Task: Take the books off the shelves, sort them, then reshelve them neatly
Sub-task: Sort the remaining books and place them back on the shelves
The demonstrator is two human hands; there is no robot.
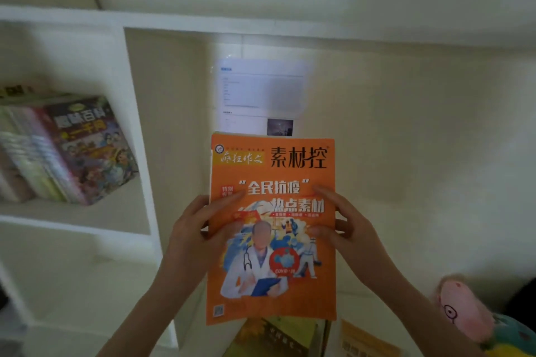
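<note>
Before the paper sheet [261,90], left hand [197,229] and right hand [348,229] grip an orange book [290,295]; leaning books [72,151] left, plush [461,310] right.

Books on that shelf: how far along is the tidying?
Possibly done: a leaning row of books stands in the left shelf compartment, though whether it is already sorted I cannot tell. In hand: the left hand and right hand hold an orange book upright. Left: a dark yellow book and a lighter orange book lie below it, not yet shelved.
</note>
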